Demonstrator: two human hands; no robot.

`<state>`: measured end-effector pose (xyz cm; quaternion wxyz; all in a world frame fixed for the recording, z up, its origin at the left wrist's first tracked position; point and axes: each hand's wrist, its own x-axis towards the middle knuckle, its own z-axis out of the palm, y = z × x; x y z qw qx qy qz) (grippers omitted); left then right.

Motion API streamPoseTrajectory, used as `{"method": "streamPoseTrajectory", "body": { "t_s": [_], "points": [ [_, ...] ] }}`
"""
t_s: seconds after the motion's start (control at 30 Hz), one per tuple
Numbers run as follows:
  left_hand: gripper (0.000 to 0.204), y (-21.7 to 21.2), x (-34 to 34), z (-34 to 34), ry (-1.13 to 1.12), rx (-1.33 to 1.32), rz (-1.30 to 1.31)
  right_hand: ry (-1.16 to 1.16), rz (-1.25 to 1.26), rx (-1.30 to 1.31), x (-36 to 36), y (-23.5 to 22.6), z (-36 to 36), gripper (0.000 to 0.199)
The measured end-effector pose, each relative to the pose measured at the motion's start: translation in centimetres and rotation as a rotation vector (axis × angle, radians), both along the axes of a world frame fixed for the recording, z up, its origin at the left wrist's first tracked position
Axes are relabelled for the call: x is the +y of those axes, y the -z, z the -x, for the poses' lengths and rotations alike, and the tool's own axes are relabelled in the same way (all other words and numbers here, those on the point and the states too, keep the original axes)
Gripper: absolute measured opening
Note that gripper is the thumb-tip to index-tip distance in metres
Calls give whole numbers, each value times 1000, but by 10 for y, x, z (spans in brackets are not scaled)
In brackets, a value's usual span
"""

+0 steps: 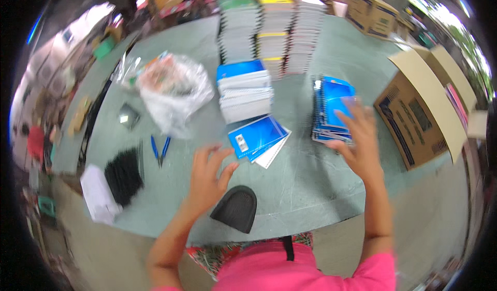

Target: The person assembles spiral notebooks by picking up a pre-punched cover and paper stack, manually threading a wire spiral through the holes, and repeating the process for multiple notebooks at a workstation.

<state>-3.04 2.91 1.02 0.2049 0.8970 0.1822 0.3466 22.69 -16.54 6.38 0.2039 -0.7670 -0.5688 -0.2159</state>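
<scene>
My left hand (208, 176) is open, with fingers apart, just left of some loose blue covers (258, 136) fanned out with white sheets under them. On the right, my right hand (361, 142), slightly blurred, spreads its fingers over the near right edge of a stack of blue spiral-bound notebooks (336, 105). Whether its fingertips touch that stack I cannot tell. Behind the fanned covers stands a pile of white page blocks (246, 97) with a blue cover on top. A black half-oval pad (236, 208) lies near the table's front edge.
Tall notebook stacks (274, 32) rise at the back of the green table (305, 187). A plastic bag (173, 94), blue-handled pliers (160, 150) and a bundle of black coils (124, 169) lie at left. An open carton (419, 115) stands at right, a closed carton (370, 14) behind.
</scene>
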Motion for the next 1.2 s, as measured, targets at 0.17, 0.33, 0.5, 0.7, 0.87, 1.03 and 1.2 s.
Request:
{"method": "streamPoseTrajectory", "body": {
  "t_s": [0.17, 0.33, 0.5, 0.7, 0.87, 1.03, 1.2],
  "points": [
    [21, 26, 33, -2, -33, 8, 101, -619, -174, -73, -48, -29, 81, 57],
    [19, 49, 54, 15, -121, 67, 92, -1079, 199, -7, -35, 7, 147, 52],
    [19, 48, 140, 81, -591, 255, 216, -1130, 261, -18, -16, 18, 157, 48],
    [25, 79, 204, 131, -883, 435, 82, -1139, 293, -71, -13, 15, 161, 44],
    [23, 95, 195, 124, -836, 468, 103, -1121, 318, -112, -10, 13, 163, 40],
    [22, 89, 177, 130, -748, 297, 199, -995, 287, -182, 7, 8, 152, 38],
    [20, 42, 142, 130, -617, 154, 321, -746, 114, -72, 107, 80, 86, 34]
  ]
}}
